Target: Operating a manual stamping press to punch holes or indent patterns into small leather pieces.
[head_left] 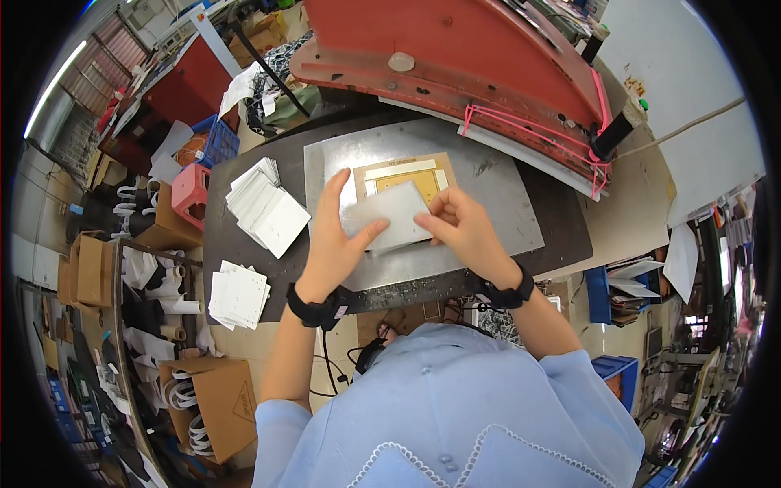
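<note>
Behind pale sheet (392,216), half-hidden yellow plate (425,180)

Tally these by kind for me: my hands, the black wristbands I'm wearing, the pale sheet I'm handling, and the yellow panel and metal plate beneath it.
Hands: 2 (left hand, right hand)
Black wristbands: 2 (left wristband, right wristband)
Pale sheet: 1
Yellow panel: 1
Metal plate: 1
Total: 7
</note>
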A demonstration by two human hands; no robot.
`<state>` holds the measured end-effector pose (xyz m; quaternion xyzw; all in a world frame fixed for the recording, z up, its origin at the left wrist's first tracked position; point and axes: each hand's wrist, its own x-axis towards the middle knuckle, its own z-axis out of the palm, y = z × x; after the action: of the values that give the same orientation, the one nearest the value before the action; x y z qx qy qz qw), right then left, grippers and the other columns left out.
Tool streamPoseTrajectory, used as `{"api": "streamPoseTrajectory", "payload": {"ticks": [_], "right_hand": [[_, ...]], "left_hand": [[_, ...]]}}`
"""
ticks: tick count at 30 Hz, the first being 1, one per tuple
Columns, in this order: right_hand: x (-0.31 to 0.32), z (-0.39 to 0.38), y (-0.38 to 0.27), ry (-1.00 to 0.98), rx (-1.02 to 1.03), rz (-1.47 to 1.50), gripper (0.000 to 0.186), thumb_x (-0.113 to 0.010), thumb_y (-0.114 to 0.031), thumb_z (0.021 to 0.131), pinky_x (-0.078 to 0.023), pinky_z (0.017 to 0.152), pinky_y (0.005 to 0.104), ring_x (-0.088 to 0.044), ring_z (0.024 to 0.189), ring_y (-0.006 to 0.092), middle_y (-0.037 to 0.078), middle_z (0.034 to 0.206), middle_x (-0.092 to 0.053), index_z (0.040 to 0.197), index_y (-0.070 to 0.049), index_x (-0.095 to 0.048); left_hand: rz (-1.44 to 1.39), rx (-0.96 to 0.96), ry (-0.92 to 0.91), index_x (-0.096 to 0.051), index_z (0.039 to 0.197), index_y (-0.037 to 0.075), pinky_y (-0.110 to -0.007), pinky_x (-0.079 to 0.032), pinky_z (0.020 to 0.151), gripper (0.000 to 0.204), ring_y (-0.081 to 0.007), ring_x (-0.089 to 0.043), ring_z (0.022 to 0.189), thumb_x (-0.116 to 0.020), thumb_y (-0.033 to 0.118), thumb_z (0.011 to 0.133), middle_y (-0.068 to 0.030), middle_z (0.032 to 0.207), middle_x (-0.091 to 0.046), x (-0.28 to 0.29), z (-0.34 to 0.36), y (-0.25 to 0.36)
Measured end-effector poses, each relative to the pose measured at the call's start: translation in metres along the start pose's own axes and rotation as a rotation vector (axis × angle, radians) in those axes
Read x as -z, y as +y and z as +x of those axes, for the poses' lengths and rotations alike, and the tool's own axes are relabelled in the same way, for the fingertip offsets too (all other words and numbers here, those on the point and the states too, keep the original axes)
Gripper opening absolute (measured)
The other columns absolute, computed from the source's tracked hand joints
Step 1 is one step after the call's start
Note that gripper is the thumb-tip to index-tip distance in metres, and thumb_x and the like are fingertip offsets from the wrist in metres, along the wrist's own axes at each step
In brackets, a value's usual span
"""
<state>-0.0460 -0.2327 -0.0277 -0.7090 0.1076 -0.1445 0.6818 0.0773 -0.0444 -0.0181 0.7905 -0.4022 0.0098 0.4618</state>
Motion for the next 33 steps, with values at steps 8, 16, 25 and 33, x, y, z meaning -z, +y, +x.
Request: {"api": "streamPoseTrajectory", "payload": {"ticks": [8,16,25,33], "right_hand": [[0.022,-0.049,-0.007,0.104,0.331,-0.257,0.016,-0.073,-0.006,0.084,-0.050,0.068,0.0268,-0.060,0.081,0.0143,0.005,0.094,-0.066,0.083,-0.003,-0.058],[0.010,-0.079,-0.003,0.120,0.215,-0.167,0.015,-0.071,-0.006,0.086,-0.051,0.074,0.0270,-0.061,0.083,0.0181,0.009,0.100,-0.068,0.082,-0.003,-0.057],[0.013,-0.093,-0.021,-0.461,-0.012,-0.100,0.016,-0.072,-0.012,0.087,-0.053,0.069,0.0265,-0.069,0.075,0.0155,0.007,0.082,-0.070,0.088,-0.002,-0.060],[0.019,-0.100,-0.006,-0.435,-0.072,-0.253,0.019,-0.074,-0.015,0.085,-0.051,0.064,0.0260,-0.066,0.069,0.0140,0.007,0.075,-0.068,0.088,-0.003,-0.061]], "left_hand": [[-0.561,0.377,-0.272,-0.062,0.122,0.002,-0.023,-0.050,0.074,0.037,-0.0084,-0.062,0.087,-0.071,0.012,0.088,-0.0090,0.104,-0.069,-0.011,-0.032,0.020],[-0.192,0.256,-0.316,-0.053,0.137,0.010,-0.023,-0.047,0.059,0.050,-0.0067,-0.061,0.068,-0.066,0.003,0.088,-0.0106,0.112,-0.069,-0.021,-0.051,0.044],[-0.298,0.324,-0.380,-0.060,0.130,0.009,-0.025,-0.049,0.070,0.044,-0.0092,-0.061,0.087,-0.067,0.003,0.087,-0.0094,0.115,-0.066,-0.006,-0.057,0.028],[-1.107,0.399,0.236,-0.045,0.139,-0.005,-0.036,-0.043,0.105,0.051,-0.0215,-0.052,0.126,-0.062,0.002,0.091,-0.0164,0.139,-0.052,0.046,-0.063,0.009]]}}
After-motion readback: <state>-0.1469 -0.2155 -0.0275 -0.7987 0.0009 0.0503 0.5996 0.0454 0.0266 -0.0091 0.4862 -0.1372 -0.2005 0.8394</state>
